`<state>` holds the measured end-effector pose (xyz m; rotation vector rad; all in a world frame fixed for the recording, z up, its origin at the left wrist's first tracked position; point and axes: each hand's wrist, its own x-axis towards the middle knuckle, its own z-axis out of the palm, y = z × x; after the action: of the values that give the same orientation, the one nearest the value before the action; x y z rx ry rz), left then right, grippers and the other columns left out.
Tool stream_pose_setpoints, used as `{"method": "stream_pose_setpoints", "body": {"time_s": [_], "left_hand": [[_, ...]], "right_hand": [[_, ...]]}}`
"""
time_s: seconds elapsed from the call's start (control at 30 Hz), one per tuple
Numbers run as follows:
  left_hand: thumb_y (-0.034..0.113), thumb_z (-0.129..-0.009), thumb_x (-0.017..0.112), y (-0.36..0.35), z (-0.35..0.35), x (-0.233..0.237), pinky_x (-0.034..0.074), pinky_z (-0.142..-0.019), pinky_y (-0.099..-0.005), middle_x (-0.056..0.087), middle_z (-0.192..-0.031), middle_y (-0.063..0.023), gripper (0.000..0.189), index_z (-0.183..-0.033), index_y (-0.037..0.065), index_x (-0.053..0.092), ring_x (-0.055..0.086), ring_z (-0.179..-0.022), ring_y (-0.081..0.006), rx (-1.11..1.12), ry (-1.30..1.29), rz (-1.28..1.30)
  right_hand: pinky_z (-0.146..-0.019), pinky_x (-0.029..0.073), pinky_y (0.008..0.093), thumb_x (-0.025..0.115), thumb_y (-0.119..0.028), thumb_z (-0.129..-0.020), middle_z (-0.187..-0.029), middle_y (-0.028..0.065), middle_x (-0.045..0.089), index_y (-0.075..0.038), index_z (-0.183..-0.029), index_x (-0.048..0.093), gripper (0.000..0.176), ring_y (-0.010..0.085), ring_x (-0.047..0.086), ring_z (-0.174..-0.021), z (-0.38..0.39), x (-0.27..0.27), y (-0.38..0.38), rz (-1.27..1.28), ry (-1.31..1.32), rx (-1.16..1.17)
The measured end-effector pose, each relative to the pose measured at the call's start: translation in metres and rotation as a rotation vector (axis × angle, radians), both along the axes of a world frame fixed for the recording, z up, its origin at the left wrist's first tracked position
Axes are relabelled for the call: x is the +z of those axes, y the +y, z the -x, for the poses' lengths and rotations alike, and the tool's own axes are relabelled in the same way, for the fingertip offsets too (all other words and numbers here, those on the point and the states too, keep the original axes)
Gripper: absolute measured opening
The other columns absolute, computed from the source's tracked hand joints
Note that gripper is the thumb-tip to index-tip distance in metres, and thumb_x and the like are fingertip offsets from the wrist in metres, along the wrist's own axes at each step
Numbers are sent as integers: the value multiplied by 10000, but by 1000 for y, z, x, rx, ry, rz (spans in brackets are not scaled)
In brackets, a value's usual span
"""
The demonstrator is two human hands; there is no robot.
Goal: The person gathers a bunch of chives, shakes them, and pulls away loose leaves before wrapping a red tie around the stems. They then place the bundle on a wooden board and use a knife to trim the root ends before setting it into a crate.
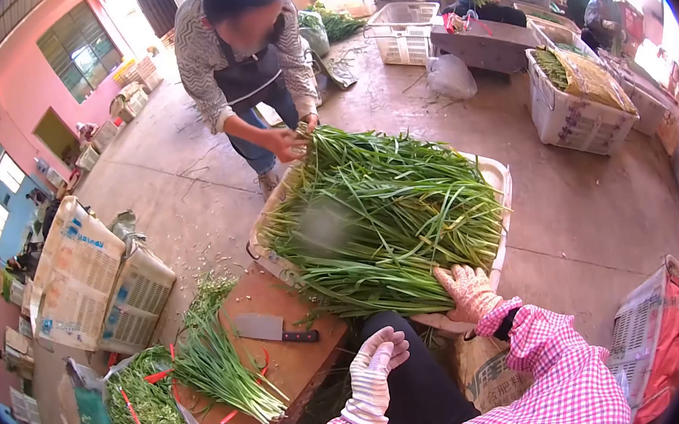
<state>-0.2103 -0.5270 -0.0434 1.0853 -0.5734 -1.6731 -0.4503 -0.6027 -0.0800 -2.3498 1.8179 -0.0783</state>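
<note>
Currently right hand (470, 291) lies flat, open, steadying the long green leaf stalks (383, 224) on the white plastic crate (499, 173); left hand (377, 360) loosely curled, empty.

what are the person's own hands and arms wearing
Both arms have pink-and-white checked sleeves with gathered cuffs. The left hand wears a pale knit glove with faint stripes, the right hand a pale glove with a reddish pattern.

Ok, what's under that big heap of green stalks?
A white plastic crate, only its rim showing around the heap of green stalks. Its floor is covered. The right hand rests on the heap's near edge.
</note>
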Motion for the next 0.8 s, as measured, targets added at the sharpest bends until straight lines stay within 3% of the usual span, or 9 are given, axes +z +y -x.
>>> {"method": "stream_pose_setpoints", "body": {"time_s": [0.1, 0.17, 0.37, 0.43, 0.5, 0.57, 0.67, 0.77, 0.8], "left_hand": [[120, -936, 563, -3, 5, -8, 533, -912, -450, 650, -1113, -184, 288, -1196, -4, 577, 656, -994, -300, -22, 148, -65], [118, -940, 554, -5, 10, -10, 518, -933, -470, 642, -1121, -188, 284, -1195, -7, 573, 644, -1021, -309, -37, 201, -105], [107, -938, 549, -16, 17, -23, 488, -970, -492, 614, -1167, -197, 303, -1219, -7, 543, 615, -1076, -322, -94, 446, -199], [97, -939, 549, -20, 27, -25, 494, -967, -469, 605, -1185, -191, 312, -1233, -5, 531, 611, -1084, -311, -108, 443, -189], [85, -940, 550, -19, 44, -5, 505, -953, -445, 605, -1186, -175, 310, -1237, -4, 529, 608, -1091, -295, -75, 48, -5], [71, -938, 553, -25, 51, 0, 508, -948, -426, 605, -1186, -160, 319, -1248, 0, 523, 604, -1097, -282, -76, 5, 62], [169, -959, 541, -40, 51, -14, 487, -968, -470, 606, -1185, -161, 293, -1211, 22, 520, 588, -1120, -305, -139, 401, -227], [255, -969, 531, -39, 63, -29, 483, -950, -490, 612, -1152, -125, 270, -1147, 52, 535, 576, -1114, -282, -187, 446, -424], [320, -965, 536, -41, 64, -55, 466, -944, -493, 591, -1149, -102, 287, -1122, 81, 538, 569, -1081, -264, -242, 522, -333]], "right_hand": [[-837, 432, 476, 743, -270, -669, -1129, 174, 539, -147, -1422, 355, 856, 334, 536, -1064, -2, -3, -2, 14, 21, -15], [-807, 475, 490, 722, -249, -699, -1098, 178, 561, -167, -1405, 364, 796, 338, 570, -1031, 0, 4, -15, -133, 31, -50], [-818, 505, 447, 663, -237, -715, -994, 198, 648, -124, -1360, 433, 694, 366, 636, -942, 15, 48, -51, -279, -105, 43], [-800, 514, 445, 657, -235, -712, -955, 187, 666, -116, -1342, 452, 674, 361, 651, -899, 19, 51, -60, -291, -156, 84], [-780, 514, 450, 664, -235, -700, -945, 196, 669, -106, -1310, 474, 652, 368, 648, -903, 20, 49, -65, -294, -129, 75], [-789, 513, 458, 667, -230, -712, -926, 223, 661, -84, -1275, 485, 609, 376, 649, -891, 19, 41, -53, -237, -151, 96], [-780, 520, 447, 661, -226, -717, -987, 212, 655, -80, -1301, 456, 636, 407, 643, -884, 8, 32, -36, -211, -71, 74], [-776, 519, 452, 665, -222, -713, -1003, 209, 650, -82, -1314, 445, 654, 404, 644, -882, 8, 51, -41, -268, -118, 69], [-742, 522, 459, 664, -217, -706, -960, 215, 647, -74, -1300, 451, 647, 398, 646, -862, 5, 58, -41, -176, -108, 96]]}}
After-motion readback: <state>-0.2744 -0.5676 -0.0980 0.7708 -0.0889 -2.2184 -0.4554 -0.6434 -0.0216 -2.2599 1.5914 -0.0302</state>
